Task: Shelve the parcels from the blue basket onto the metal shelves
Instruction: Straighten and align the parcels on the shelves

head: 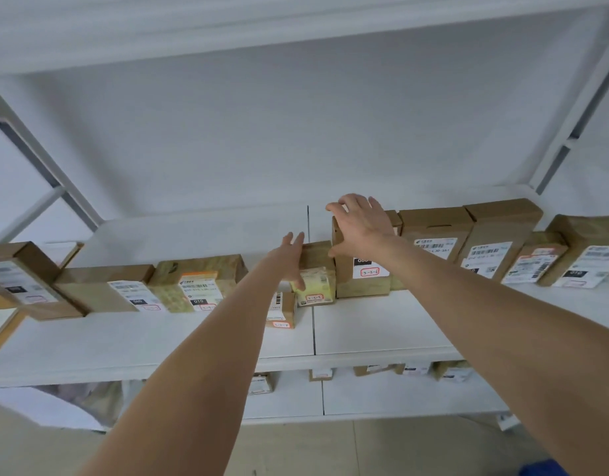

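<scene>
A row of brown cardboard parcels with white labels stands on the white metal shelf (382, 324). My left hand (291, 261) lies against the left side of a small parcel with a yellowish label (316, 285), thumb on its front. My right hand (361, 228) is spread over the top front of the taller parcel marked 3-3-6 (363, 283), thumb on its left edge and fingers over the top. The two parcels stand side by side and touch. A smaller box (282, 312) sits in front, partly hidden by my left forearm.
More parcels fill the shelf to the left (196, 286) and right (495, 242). A lower shelf (392, 393) holds several parcels at its back. Slanted white uprights (41, 159) frame both sides, and a shelf board hangs overhead. A blue edge (547, 470) shows at the bottom right.
</scene>
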Demonstrator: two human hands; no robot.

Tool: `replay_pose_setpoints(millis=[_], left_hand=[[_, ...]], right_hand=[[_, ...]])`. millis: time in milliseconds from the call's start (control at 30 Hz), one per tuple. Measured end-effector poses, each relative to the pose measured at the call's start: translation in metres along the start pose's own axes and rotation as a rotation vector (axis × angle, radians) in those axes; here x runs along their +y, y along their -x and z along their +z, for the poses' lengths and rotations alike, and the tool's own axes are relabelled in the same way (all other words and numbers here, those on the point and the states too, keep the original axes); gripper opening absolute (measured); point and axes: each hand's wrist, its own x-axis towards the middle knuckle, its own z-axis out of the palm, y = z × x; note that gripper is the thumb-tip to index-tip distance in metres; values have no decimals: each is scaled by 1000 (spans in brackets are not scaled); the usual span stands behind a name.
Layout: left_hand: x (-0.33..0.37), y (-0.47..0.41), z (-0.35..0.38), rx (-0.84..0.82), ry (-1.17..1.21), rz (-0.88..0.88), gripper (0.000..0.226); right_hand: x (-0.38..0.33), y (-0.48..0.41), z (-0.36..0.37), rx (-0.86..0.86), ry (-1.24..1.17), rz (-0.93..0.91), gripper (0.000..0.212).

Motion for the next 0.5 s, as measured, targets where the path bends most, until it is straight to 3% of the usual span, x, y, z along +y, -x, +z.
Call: replay_pose_setpoints(millis=[67,133,200,333,500], left_hand=[[-16,8,-7,-26,-135,-47,112],[-34,15,-4,-94,-248,-71,105],[-47,19,11,-133,-304,-76,100],[-59,17,33,-63,-426,-16,66],[-63,14,31,-3,-607,-37,60]], right_hand=[[-17,1,-6,180,11,-136,65],[-41,1,-7,216,-4,-280,43],[-65,0,4,73,-13,-337,34],[-83,4,39,-217,-6,-204,51],[-89,2,43,-252,25,-164,52]])
